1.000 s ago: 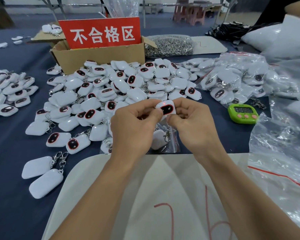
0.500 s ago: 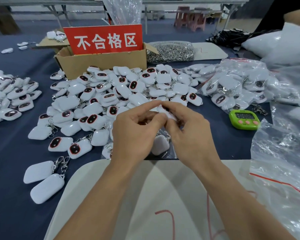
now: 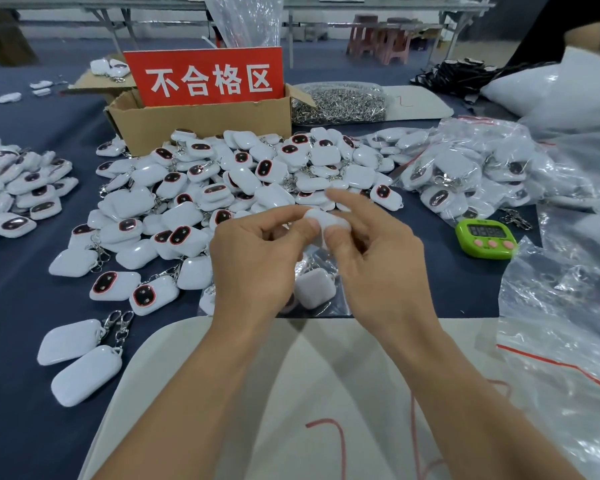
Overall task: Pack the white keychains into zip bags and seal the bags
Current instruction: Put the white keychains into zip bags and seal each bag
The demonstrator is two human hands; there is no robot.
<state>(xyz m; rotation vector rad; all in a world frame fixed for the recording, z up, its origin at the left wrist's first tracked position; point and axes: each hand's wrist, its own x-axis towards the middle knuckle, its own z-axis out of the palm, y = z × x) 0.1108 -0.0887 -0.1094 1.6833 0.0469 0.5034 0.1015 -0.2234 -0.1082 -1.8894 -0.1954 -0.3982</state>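
A white keychain [image 3: 328, 223] is pinched between the fingertips of my left hand [image 3: 257, 261] and my right hand [image 3: 378, 258], above the table's middle, its white back facing me. My right index finger sticks out straight past it. Under my hands lies a clear zip bag [image 3: 323, 292] with a white keychain inside. A big heap of white keychains [image 3: 229, 188] with dark oval faces spreads behind and to the left of my hands.
A cardboard box [image 3: 201, 123] with a red sign stands at the back. A bag of metal rings [image 3: 340, 103] lies to its right. Filled zip bags [image 3: 465, 171] pile up at right, near a green timer [image 3: 485, 239]. Empty zip bags [image 3: 568, 323] lie at right. A white board [image 3: 222, 393] lies at the front.
The keychain between my fingers has turned over: its dark face showed a second ago, now its white back shows. My right index finger has lifted off it and straightened.
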